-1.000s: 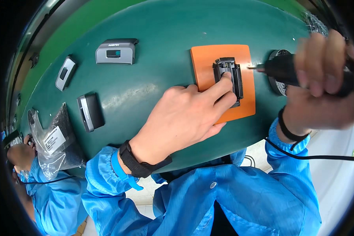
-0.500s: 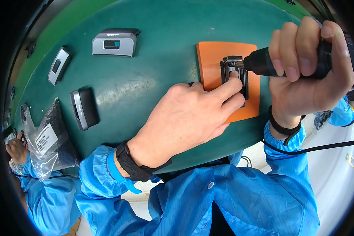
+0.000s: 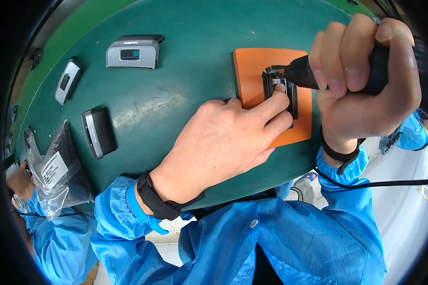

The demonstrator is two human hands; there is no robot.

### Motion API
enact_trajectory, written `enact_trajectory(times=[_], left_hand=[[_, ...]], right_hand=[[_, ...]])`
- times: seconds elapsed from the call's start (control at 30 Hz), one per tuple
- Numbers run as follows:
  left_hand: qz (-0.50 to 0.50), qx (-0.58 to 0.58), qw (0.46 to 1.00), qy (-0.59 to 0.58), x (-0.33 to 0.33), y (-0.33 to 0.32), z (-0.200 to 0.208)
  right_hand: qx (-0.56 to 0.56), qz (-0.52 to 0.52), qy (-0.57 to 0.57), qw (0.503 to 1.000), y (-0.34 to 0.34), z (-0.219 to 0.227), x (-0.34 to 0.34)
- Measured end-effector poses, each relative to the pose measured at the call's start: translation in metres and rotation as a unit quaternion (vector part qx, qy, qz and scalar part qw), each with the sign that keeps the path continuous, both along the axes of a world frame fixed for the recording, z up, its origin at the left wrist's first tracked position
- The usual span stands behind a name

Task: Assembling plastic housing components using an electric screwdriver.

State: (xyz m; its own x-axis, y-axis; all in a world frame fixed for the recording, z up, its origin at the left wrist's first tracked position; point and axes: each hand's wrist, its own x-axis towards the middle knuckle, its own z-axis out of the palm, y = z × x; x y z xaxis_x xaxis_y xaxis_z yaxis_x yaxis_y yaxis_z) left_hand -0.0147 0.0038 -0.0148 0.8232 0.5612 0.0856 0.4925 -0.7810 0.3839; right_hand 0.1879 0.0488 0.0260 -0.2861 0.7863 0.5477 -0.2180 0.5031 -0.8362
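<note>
My right hand (image 3: pixel 361 76) is wrapped around a black electric screwdriver (image 3: pixel 299 72), held nearly level. Its nose meets the upper end of a small black plastic housing (image 3: pixel 295 102), and the bit is mostly hidden there. That housing lies on an orange block (image 3: pixel 252 71). My left hand (image 3: pixel 228 137) holds the housing against the block. One fingertip presses inside its frame beside a small light part, another finger lies along its edge, and the thumb is out of sight.
On the green table (image 3: pixel 195 57) lie a grey and black cover (image 3: pixel 142 54), a slim grey cover (image 3: pixel 67 81) and a dark cover (image 3: pixel 102 133). A clear bag of black parts (image 3: pixel 66 171) sits at the left edge. A co-worker's hand (image 3: pixel 20 183) is beside it. A black cable (image 3: pixel 380 184) runs right.
The screwdriver has moved left, closer to the housing, and less of its bit shows. My left hand keeps its hold. The whole view has shifted slightly.
</note>
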Motion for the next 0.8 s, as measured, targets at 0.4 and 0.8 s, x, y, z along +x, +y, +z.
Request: enact_trajectory(times=[0.4,0.8], left_hand=[[-0.001,-0.025,0.999,-0.045,0.0,0.0,-0.004],[-0.041,-0.026,0.998,0.038,0.0,0.008,0.011]], right_hand=[[0.0,0.041,-0.018,0.999,-0.005,-0.004,-0.01],[0.006,-0.069,0.038,0.997,-0.024,0.039,0.038]])
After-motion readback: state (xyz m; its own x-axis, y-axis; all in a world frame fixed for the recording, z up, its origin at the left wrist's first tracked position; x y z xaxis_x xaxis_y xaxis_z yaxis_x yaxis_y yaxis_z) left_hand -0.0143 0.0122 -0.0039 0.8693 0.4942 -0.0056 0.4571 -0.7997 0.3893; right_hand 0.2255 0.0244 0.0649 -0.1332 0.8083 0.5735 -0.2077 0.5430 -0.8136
